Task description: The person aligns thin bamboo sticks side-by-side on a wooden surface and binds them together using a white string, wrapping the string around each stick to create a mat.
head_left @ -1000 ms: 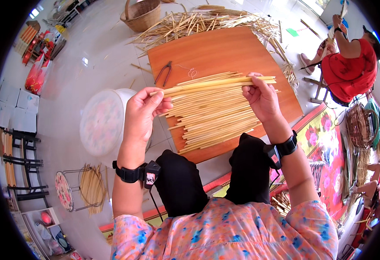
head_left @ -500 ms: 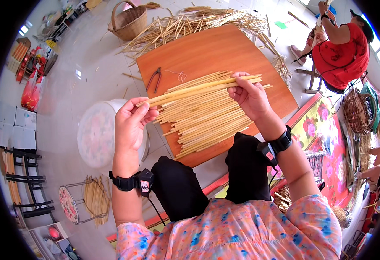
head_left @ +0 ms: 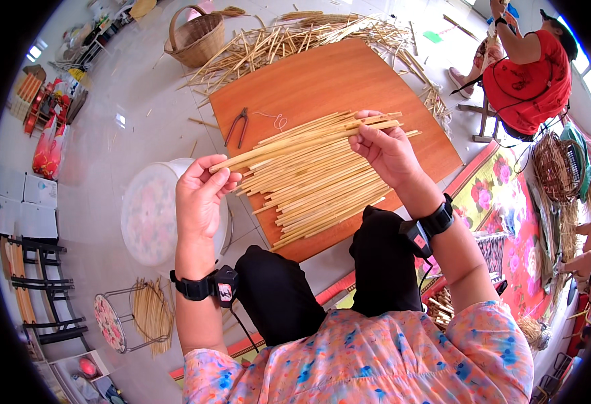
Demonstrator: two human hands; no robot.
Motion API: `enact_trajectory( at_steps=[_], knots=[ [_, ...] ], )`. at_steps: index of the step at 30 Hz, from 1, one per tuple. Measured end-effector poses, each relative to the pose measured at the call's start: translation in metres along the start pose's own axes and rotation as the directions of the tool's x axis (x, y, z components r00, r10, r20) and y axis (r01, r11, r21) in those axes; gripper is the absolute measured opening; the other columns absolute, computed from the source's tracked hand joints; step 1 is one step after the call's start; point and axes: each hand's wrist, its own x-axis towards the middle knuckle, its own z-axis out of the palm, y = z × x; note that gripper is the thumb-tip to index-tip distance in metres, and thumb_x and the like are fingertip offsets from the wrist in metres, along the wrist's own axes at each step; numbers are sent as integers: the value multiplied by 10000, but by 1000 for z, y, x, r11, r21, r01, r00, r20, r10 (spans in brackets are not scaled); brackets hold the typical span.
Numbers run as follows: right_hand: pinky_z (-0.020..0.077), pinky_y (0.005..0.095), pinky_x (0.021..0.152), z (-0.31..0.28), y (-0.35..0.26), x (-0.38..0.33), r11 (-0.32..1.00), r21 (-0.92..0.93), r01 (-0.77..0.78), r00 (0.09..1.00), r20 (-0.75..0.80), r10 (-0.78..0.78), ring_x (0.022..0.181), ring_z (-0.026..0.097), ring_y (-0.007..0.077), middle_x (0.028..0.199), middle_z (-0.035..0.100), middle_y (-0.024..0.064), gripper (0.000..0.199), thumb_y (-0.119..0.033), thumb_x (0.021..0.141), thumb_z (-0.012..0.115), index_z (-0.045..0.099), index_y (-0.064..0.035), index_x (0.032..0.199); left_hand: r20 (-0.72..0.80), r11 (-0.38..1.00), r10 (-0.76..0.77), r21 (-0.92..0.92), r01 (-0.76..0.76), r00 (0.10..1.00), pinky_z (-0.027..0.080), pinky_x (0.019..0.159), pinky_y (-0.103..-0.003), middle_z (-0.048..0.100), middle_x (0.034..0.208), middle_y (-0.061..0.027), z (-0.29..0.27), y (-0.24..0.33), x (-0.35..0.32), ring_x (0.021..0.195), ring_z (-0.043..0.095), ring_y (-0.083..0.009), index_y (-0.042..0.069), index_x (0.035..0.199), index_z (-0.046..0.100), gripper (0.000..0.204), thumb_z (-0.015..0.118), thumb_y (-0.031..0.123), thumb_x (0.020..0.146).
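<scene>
The left hand (head_left: 201,198) and the right hand (head_left: 384,147) hold one long pale strip (head_left: 295,143) between them, each pinching an end with closed fingers, so the strip hangs level just above a pile of strips (head_left: 315,185). The pile lies under and between both hands on an orange-brown board (head_left: 322,81) that rests on a pale tiled floor (head_left: 134,114).

Beyond the left hand, on the board, lie dark pliers (head_left: 237,126) with a bit of wire (head_left: 278,121) just beside them. Directly below the left hand stands a round white tub (head_left: 148,214) with a pale flowered lid. Farther out past both hands, loose straw (head_left: 295,37) is strewn along the board's far edge, with a wicker basket (head_left: 196,37) near it.

Well away to the right of the right hand, a person in red (head_left: 528,74) sits on a stool, and a flowered mat (head_left: 504,202) covers the floor there. To the left of the left hand, low down, stands a small wire stool (head_left: 117,320).
</scene>
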Motion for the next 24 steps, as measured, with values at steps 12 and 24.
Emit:
enact_trajectory(
  at_steps=[12,24],
  knots=[
    [570,322,854,6,-5,-2,1000,10,-2,999,49,2,892,680,186,980,659,69,240,-3,945,612,574,-23,1182,21,999,-52,4,52,998,579,774,-292,719,960,-82,-1,7,-2,835,717,-179,-1,1123,661,199,684,49,931],
    [554,319,862,8,-7,-1,1000,-14,7,992,128,-6,894,657,174,1005,623,51,147,4,948,585,577,-53,1083,54,996,-83,-2,84,995,580,786,-294,722,977,-88,-4,8,-2,844,718,-176,-2,1121,651,193,673,73,944]
  ],
)
